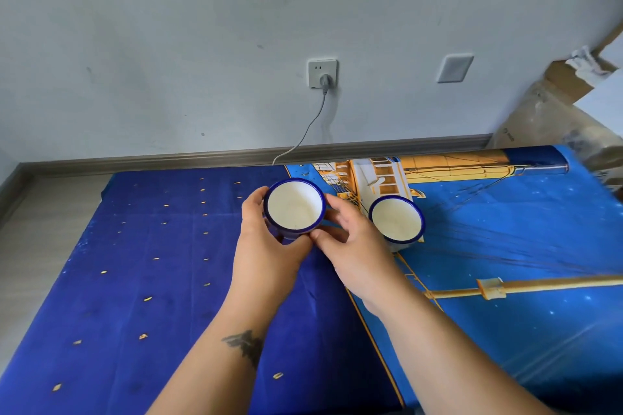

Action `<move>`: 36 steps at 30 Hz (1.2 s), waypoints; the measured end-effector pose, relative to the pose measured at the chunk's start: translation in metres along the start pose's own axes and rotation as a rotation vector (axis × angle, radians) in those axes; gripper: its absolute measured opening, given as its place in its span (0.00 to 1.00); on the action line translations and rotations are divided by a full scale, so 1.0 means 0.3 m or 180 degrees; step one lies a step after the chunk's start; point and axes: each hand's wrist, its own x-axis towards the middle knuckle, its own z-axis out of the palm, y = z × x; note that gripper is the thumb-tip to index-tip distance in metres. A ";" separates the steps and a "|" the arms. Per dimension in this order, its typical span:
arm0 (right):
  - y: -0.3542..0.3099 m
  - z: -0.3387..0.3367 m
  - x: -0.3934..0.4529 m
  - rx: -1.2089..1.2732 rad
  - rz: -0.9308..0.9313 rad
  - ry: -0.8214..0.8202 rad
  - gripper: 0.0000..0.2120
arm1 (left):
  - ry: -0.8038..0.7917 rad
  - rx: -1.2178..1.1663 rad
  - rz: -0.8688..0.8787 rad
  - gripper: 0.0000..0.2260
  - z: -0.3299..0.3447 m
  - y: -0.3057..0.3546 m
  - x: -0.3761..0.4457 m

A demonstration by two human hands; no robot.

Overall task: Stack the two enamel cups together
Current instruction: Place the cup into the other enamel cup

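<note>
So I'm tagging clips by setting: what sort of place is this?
Probably a plain room at home: a bare wall with a wall socket, a baseboard along the floor, and a printed blue cloth spread as the work surface.

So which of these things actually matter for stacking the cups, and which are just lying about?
Part of the job:
- held cup, gripped by the left hand and right hand
- second cup, standing on the blue cloth

Just lying about:
- wall socket with grey cable
- blank wall plate
- cardboard boxes
</note>
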 end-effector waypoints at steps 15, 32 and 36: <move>-0.042 -0.145 -0.036 0.0298 -0.0285 0.0255 0.24 | -0.0205 -0.0003 0.0432 0.35 0.095 0.123 -0.026; -0.018 -0.323 -0.061 -0.0068 -0.0234 0.0762 0.24 | -0.0612 -0.0004 0.0612 0.29 0.261 0.189 -0.024; -0.009 -0.344 -0.063 -0.0121 -0.0202 0.0817 0.23 | -0.0670 0.0050 0.0618 0.29 0.289 0.181 -0.026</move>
